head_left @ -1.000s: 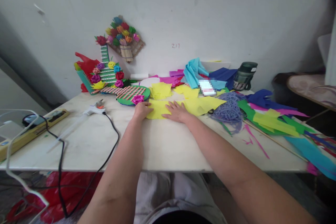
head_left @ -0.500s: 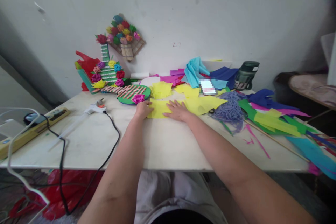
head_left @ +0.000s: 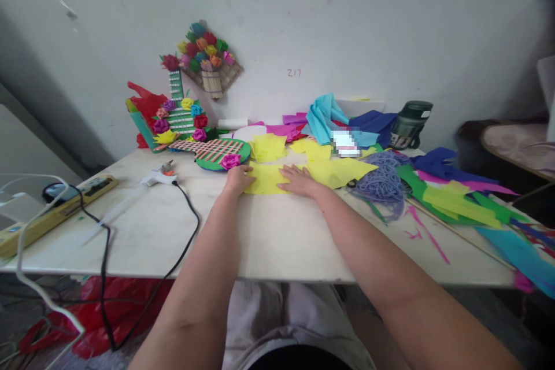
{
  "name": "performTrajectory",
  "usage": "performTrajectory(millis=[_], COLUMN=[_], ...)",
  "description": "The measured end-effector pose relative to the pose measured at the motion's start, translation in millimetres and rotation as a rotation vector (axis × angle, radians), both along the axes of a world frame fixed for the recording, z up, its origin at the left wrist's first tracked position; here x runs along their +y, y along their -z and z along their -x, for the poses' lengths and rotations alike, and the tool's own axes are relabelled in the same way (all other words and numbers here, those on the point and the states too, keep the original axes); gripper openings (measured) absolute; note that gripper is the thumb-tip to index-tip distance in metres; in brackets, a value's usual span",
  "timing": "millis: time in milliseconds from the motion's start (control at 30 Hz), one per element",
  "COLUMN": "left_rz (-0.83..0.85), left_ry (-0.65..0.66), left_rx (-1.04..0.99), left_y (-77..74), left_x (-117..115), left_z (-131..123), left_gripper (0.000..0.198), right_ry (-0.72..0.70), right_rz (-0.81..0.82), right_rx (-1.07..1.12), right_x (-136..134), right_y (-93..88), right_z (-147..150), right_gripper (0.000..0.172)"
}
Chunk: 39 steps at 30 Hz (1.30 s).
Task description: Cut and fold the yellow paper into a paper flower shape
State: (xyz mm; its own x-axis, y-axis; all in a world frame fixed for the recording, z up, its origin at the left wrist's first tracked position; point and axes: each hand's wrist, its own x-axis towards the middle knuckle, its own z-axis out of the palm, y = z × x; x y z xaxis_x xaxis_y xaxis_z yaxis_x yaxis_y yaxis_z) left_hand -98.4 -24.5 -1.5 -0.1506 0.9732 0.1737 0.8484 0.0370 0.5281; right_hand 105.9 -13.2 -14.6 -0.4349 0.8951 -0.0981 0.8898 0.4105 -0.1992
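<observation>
A long strip of yellow crepe paper (head_left: 264, 180) lies flat on the white table, running to the right in a pointed end. At its left end my left hand (head_left: 238, 180) grips the edge, thumb and fingers closed on it. My right hand (head_left: 300, 181) rests palm down on the strip's middle, fingers spread. Just behind the left hand is a green guitar-shaped craft (head_left: 217, 153) with crossed sticks and a pink paper flower (head_left: 230, 162). More yellow paper pieces (head_left: 267, 148) lie beyond the strip.
At left are a glue gun (head_left: 159, 178) with its black cord and a yellow power strip (head_left: 56, 217). Purple yarn (head_left: 381, 182), a thin stick (head_left: 459, 234), coloured paper (head_left: 459, 205) and a dark green bottle (head_left: 410, 125) occupy the right side. A flower craft (head_left: 180, 110) stands behind.
The view has shifted slightly. Both hands stay almost in the same places on the yellow paper, which still lies flat.
</observation>
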Motion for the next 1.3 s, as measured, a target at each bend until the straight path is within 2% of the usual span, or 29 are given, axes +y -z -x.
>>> performTrajectory(millis=[333,533,967,1067,1167,1300], left_rz=[0.012,0.014,0.006,-0.009,-0.028,-0.089], left_ry=[-0.001,0.002,0.014,0.023,0.051,0.069], left_rx=[-0.040,-0.034,-0.013,-0.025,-0.018,-0.027], left_y=[0.0,1.2,1.0,2.2,3.3,4.6], left_x=[0,2,2,4,5,6], left_z=[1,2,1,2,3,3], left_gripper=[0.045,0.045,0.045,0.047,0.047,0.049], right_ry=[-0.033,-0.001,0.013,0.071,0.187,0.346], right_rz=[0.007,0.017,-0.028,-0.124,-0.225,-0.261], right_rx=[-0.035,-0.035,0.050,0.179,0.350,0.483], right_x=[-1,0,-1,4,12,19], right_y=[-0.7,-0.6,-4.0,-6.5,-6.0,-4.4], right_z=[-3,-3,-3,-5,-13,-23], right_gripper=[0.069,0.070,0.067,0.056,0.048,0.039])
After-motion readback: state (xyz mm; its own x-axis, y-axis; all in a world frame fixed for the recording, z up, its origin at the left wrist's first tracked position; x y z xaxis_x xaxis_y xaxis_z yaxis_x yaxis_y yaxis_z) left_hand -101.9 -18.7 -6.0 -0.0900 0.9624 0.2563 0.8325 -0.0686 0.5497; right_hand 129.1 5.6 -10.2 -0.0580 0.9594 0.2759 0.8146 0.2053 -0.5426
